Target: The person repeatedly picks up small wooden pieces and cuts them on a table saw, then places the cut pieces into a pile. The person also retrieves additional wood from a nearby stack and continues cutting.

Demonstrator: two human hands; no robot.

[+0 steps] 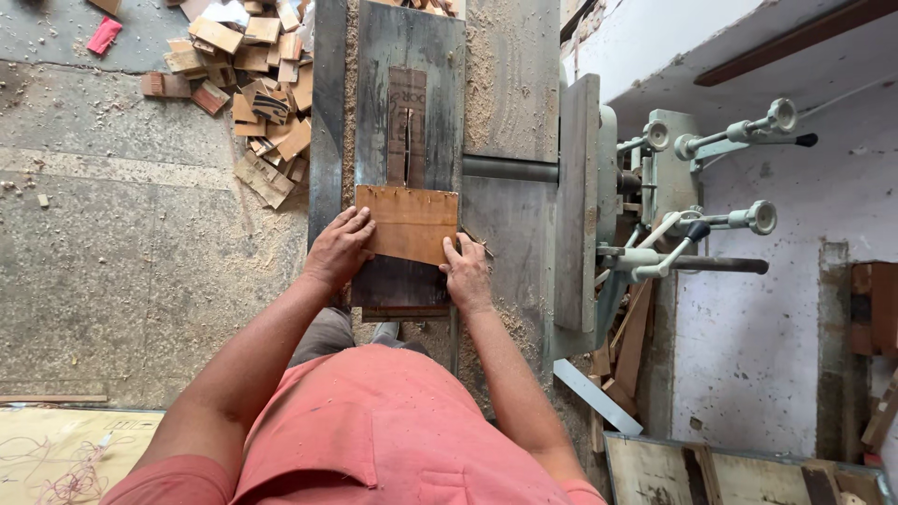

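Note:
A flat brown wooden board (409, 222) lies across the metal saw table (412, 56), just short of the slot with the saw blade (408, 140). My left hand (339, 248) rests on the board's left near edge, fingers spread over it. My right hand (466, 271) presses the board's right near corner with its fingers curled. Both hands hold the board flat against the table. Sawdust covers the table surface beside the board.
A heap of wooden offcuts (253, 84) lies on the concrete floor at the upper left. To the right stands a machine with metal levers and handles (720, 140) and wood scraps (627, 346) below it. A plywood sheet (56, 454) sits at the lower left.

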